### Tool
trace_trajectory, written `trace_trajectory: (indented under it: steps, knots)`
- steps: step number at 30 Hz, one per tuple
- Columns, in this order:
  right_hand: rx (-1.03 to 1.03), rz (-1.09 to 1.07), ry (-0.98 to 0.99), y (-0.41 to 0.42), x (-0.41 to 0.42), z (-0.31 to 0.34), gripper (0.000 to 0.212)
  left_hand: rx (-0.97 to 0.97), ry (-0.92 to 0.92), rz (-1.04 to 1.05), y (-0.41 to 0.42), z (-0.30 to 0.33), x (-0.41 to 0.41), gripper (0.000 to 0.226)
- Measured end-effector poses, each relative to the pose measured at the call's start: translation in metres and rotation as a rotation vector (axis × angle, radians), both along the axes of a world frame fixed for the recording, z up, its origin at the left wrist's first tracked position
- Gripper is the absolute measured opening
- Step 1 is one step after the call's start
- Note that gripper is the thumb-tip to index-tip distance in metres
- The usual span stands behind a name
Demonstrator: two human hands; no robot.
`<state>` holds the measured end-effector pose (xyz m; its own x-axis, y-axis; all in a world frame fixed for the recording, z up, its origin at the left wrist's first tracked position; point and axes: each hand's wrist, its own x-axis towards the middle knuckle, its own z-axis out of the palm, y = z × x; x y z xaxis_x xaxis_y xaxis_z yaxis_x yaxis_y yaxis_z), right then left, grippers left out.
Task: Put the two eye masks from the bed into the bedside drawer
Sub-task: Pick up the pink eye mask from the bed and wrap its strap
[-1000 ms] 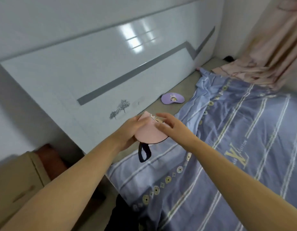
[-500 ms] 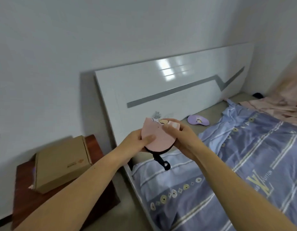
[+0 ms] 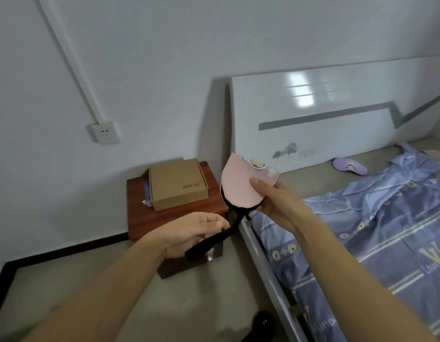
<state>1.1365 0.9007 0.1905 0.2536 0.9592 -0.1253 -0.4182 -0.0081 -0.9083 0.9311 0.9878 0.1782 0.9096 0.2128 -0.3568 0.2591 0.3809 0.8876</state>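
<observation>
My right hand (image 3: 278, 201) grips a folded pink eye mask (image 3: 241, 186) held up between the bed and the bedside cabinet. Its black strap (image 3: 211, 243) hangs down and left, and my left hand (image 3: 191, 233) pinches that strap low in front of the cabinet. A purple eye mask (image 3: 349, 166) lies on the bare mattress near the white headboard (image 3: 312, 114). The dark red bedside cabinet (image 3: 174, 213) stands left of the bed; its drawer front is mostly hidden behind my left hand.
A cardboard box (image 3: 177, 185) and a small blue item (image 3: 147, 191) sit on top of the cabinet. A wall socket (image 3: 104, 133) is on the wall at left. A blue striped quilt (image 3: 362, 230) covers the bed. A dark shoe (image 3: 261, 324) lies on the floor by the bed frame.
The view swung left from the bed to the cabinet. My left hand let go of the pink mask's body and dropped down to take its black strap; my right hand kept the mask.
</observation>
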Motion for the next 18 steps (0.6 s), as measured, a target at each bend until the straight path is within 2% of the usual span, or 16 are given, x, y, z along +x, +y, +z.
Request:
trace_trajectory:
  steps: [3, 8, 11, 14, 18]
  knots:
    - [0.011, 0.066, 0.032, -0.004, -0.032, -0.002, 0.027, -0.032, 0.022, -0.014, -0.013, -0.001, -0.025, 0.034]
    - [0.001, 0.122, 0.074, -0.007, -0.057, -0.001, 0.030, 0.000, -0.061, 0.117, -0.035, 0.003, -0.029, 0.019]
    - [0.013, 0.126, 0.143, -0.007, -0.056, -0.002, 0.032, 0.112, -0.068, 0.202, -0.040, 0.004, -0.030, 0.010]
    - [-0.003, 0.108, 0.203, -0.008, -0.045, -0.003, 0.037, 0.203, -0.066, 0.267, -0.042, 0.008, -0.026, 0.013]
    - [-0.018, 0.039, 0.218, -0.009, -0.026, -0.001, 0.047, 0.109, -0.074, 0.260, -0.048, 0.014, -0.009, 0.015]
